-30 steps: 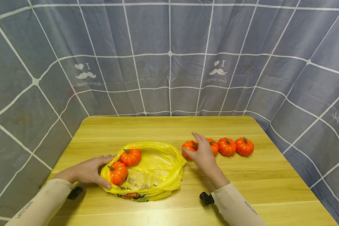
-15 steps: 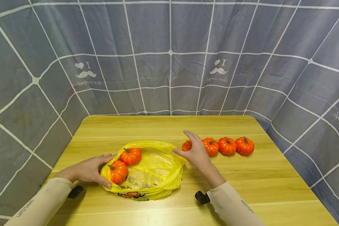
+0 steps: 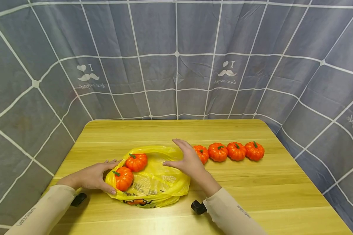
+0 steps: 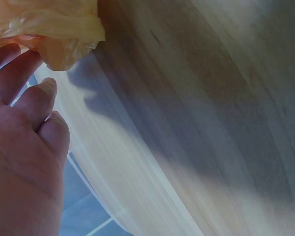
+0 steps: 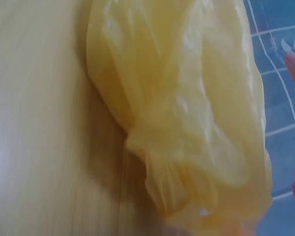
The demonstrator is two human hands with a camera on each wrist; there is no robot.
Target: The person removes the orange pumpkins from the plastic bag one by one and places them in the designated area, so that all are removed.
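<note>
A yellow plastic bag point(image 3: 164, 192) lies with its mouth spread wide in the middle of the table. Inside its left end sit two small orange toy pumpkins, one nearer point(image 3: 124, 179) and one behind it point(image 3: 136, 163). My left hand point(image 3: 95, 176) holds the bag's left end, thumb at the front rim and fingers round the back. In the left wrist view its fingertips meet the bag's crumpled film point(image 4: 64, 34). My right hand point(image 3: 188, 161) hovers over the bag's right rim, thumb and fingers spread apart, nothing between them.
Several more orange pumpkins point(image 3: 218, 152) stand in a row right of the bag, the leftmost partly behind my right hand. A wood-grain table point(image 3: 253, 189) bears everything. A grey checked curtain point(image 3: 176, 75) hangs behind it and along both sides.
My right hand has moved left, from beside the leftmost pumpkin of the row to over the bag's right rim. That pumpkin stays in the row; my left hand has stayed in place.
</note>
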